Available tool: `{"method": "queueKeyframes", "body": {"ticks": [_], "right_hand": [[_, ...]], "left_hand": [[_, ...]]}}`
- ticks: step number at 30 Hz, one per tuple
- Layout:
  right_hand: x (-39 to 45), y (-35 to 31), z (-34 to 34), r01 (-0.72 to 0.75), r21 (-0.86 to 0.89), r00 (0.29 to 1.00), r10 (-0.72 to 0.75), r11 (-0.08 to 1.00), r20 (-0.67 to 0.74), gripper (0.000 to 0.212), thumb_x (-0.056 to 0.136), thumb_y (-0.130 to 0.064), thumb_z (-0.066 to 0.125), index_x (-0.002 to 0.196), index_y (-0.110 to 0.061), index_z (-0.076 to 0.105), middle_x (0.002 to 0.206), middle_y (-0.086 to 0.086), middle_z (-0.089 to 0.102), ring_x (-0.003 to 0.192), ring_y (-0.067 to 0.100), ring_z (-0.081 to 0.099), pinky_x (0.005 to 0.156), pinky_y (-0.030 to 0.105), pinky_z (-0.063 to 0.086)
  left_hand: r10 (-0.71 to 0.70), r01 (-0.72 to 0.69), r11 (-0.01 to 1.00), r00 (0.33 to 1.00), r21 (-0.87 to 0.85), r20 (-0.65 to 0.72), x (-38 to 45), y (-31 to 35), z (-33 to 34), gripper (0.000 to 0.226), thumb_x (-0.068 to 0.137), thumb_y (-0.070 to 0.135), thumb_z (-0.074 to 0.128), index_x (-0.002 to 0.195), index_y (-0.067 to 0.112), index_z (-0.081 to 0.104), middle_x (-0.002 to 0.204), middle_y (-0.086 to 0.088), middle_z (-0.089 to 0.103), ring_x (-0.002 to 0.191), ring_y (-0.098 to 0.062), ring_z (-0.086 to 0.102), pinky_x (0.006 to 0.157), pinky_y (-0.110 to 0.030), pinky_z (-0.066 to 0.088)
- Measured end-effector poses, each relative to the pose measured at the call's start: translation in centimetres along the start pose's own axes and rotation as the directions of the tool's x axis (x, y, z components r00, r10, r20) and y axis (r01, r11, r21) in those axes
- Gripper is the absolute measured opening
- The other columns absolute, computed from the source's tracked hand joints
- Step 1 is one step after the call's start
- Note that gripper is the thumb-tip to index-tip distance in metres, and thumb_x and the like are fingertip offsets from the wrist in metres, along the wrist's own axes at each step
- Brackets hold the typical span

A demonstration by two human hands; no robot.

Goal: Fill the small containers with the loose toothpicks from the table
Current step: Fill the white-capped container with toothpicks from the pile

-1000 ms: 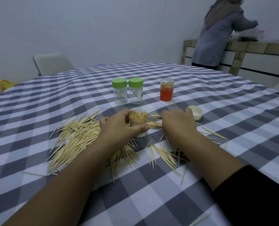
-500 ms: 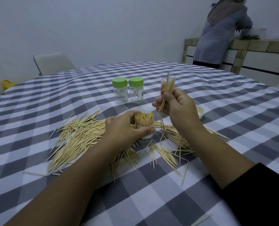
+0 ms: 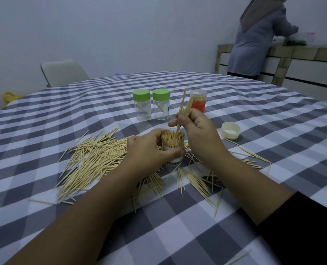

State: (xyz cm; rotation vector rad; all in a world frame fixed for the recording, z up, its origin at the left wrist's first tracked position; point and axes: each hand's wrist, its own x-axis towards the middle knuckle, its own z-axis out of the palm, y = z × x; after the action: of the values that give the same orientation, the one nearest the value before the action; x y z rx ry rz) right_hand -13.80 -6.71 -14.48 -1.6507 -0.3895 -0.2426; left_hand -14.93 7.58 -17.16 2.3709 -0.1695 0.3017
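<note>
Directly beneath the right hand [image 3: 196, 129], which pinches a near-upright bunch of toothpicks [image 3: 184, 109] tips down, stands the open toothpick container [image 3: 173, 148], nearly full, wrapped by the left hand [image 3: 149, 153], loose toothpicks [image 3: 93, 161] lying leftward

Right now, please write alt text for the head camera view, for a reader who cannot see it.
A left hand grips an open container full of toothpicks while the right hand pinches a small bunch and lowers it in. Loose toothpicks lie across the checked tablecloth; two green-lidded jars stand behind.
</note>
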Motion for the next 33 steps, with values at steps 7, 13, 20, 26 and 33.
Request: {"method": "queueKeyframes", "body": {"ticks": [7,13,20,26,33], "right_hand": [[-0.1,0.2,0.0,-0.126,-0.048,0.983,0.131,0.991,0.131,0.014,0.101,-0.023,0.040,0.102,-0.024,0.054,0.112,-0.004,0.063,0.091,0.003,0.060,0.073,0.020,0.053],[-0.4,0.5,-0.2,-0.056,-0.010,0.977,0.057,0.998,0.204,0.033,0.100,-0.029,0.040,0.132,-0.034,0.042,0.122,-0.006,0.061,0.106,0.008,0.060,0.084,0.025,0.053],[-0.5,0.2,-0.1,0.029,0.031,0.987,-0.034,0.999,0.156,0.032,0.101,-0.020,0.038,0.126,-0.040,0.040,0.106,-0.004,0.066,0.089,0.012,0.068,0.073,0.025,0.057],[-0.5,0.4,-0.1,-0.020,0.019,0.971,0.015,1.000,0.240,0.029,0.101,-0.018,0.040,0.114,-0.041,0.052,0.109,-0.008,0.062,0.095,0.009,0.063,0.080,0.028,0.056],[-0.6,0.6,-0.9,0.094,-0.151,0.934,-0.035,0.984,0.355,0.050,0.096,-0.035,0.049,0.144,-0.034,0.034,0.147,-0.013,0.038,0.134,0.002,0.033,0.109,0.027,0.030]], "left_hand": [[-0.007,0.008,1.000,1.000,0.024,-0.023,-0.3,0.4,-0.5,0.053,0.067,0.067,0.068,0.112,0.041,0.058,0.090,0.019,0.067,0.108,-0.010,0.055,0.105,-0.044,0.033],[-0.002,0.002,0.999,1.000,0.043,-0.011,-0.5,0.7,-0.6,0.047,0.071,0.064,0.066,0.109,0.038,0.058,0.088,0.016,0.068,0.103,-0.010,0.057,0.105,-0.044,0.032],[0.001,0.001,0.999,1.000,0.054,-0.021,-0.5,0.8,-0.6,0.050,0.071,0.065,0.065,0.113,0.038,0.058,0.091,0.016,0.068,0.106,-0.011,0.056,0.106,-0.044,0.032],[0.007,-0.005,0.998,1.000,0.070,-0.028,-0.6,1.0,-0.6,0.044,0.074,0.062,0.063,0.108,0.034,0.058,0.088,0.015,0.067,0.100,-0.007,0.054,0.106,-0.040,0.027],[0.003,-0.003,0.998,1.000,0.064,0.002,-0.5,0.9,-0.7,0.037,0.075,0.059,0.059,0.106,0.041,0.052,0.089,0.017,0.064,0.109,-0.012,0.051,0.102,-0.035,0.021]]}}
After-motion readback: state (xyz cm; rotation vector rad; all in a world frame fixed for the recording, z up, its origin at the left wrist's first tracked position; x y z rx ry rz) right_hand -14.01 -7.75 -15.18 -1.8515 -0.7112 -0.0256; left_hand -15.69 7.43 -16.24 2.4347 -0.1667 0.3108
